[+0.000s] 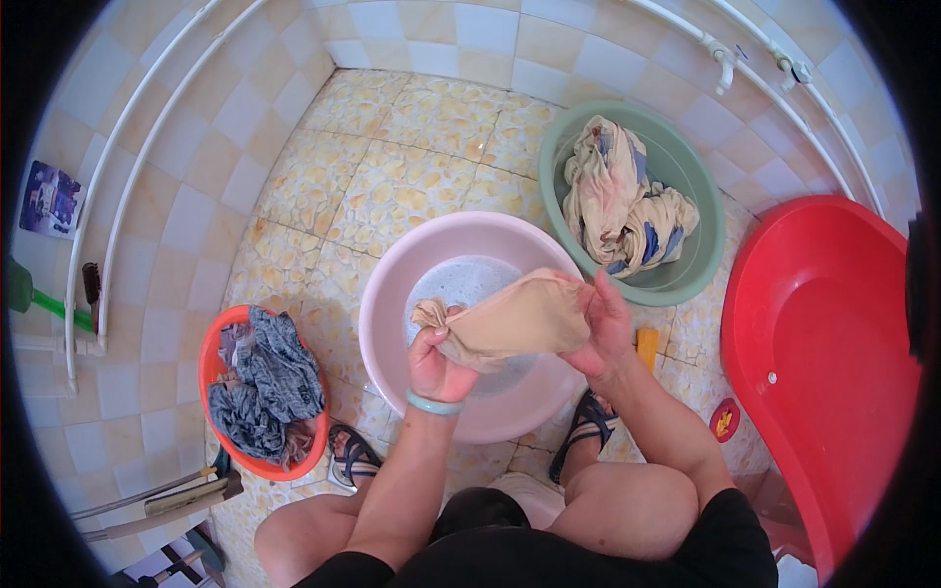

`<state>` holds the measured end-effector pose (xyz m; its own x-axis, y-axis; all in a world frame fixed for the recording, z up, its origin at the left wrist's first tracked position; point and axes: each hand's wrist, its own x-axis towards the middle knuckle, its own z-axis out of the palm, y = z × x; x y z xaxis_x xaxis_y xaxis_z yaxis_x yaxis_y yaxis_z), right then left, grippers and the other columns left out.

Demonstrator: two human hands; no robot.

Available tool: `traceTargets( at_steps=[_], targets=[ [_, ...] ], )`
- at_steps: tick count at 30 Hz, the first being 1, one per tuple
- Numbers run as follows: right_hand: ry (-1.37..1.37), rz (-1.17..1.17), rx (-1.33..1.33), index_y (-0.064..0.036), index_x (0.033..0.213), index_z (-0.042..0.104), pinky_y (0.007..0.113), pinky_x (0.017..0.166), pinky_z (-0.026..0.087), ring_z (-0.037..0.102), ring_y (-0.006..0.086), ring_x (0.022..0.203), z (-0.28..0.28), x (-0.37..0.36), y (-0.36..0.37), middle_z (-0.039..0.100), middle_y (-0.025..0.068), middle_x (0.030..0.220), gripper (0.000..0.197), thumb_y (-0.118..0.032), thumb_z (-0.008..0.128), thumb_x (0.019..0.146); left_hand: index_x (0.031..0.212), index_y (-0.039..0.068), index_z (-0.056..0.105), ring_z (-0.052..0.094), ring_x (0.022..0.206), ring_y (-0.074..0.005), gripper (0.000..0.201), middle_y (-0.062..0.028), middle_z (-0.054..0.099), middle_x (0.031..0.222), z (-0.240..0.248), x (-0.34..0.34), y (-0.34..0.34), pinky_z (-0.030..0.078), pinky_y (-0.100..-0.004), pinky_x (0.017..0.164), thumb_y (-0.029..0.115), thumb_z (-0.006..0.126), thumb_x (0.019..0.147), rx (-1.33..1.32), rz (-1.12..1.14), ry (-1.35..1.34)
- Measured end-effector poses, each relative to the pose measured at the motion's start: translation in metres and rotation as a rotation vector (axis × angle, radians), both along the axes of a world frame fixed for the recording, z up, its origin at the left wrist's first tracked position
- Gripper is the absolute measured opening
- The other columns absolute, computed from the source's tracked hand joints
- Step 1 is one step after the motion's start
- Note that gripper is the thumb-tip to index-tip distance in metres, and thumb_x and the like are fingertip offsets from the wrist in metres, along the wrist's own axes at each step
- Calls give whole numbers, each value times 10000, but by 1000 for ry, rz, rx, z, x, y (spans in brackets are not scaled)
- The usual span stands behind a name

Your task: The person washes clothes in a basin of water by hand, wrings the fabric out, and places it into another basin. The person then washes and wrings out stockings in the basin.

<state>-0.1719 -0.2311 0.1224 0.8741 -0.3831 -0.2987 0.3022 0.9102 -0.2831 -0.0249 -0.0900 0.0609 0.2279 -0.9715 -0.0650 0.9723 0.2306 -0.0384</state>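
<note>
A beige piece of thin, wet-looking cloth (524, 314) is stretched between my two hands above a pink basin (387, 265). My left hand (439, 363), with a pale green bangle at its wrist, is closed on the cloth's bunched left end. At the other end my right hand (608, 328) holds the cloth, its thumb raised and some fingers hidden behind the fabric. Below, cloudy water with suds (466, 279) lies in the basin. What kind of garment the cloth is, I cannot tell.
A green basin (711, 196) with patterned cloth (627, 196) stands at the far right. At left is an orange basin (208, 358) holding dark grey clothes (279, 367). A large red tub (823, 343) fills the right side. A yellow object (647, 348) lies beside my right foot.
</note>
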Motion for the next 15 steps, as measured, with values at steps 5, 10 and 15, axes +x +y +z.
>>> traceTargets(
  at_steps=[5, 10, 15],
  targets=[
    [36, -230, 14, -20, 1241, 443, 418, 932, 403, 549, 280, 1045, 5, 8, -3, 558, 136, 1153, 515, -396, 442, 889, 1190, -11, 467, 465, 1135, -309, 482, -174, 516, 1198, 3, -4, 3, 356, -448, 971, 201, 488, 757, 290, -66, -41],
    [21, -313, -112, -51, 1276, 418, 414, 908, 418, 564, 272, 1006, 1, -2, -26, 591, 137, 1062, 458, -310, 441, 899, 1034, 9, 541, 542, 1022, -298, 312, -154, 576, 1084, -1, -2, 7, 409, -451, 920, 183, 479, 782, 371, -19, -5],
    [190, -324, -156, -95, 1286, 383, 375, 845, 461, 570, 241, 977, -13, -4, -29, 590, 100, 1035, 439, -242, 470, 881, 1005, 16, 554, 563, 978, -283, 276, -138, 592, 1043, 0, -3, 5, 440, -428, 880, 166, 475, 787, 334, 33, -24]
  ],
)
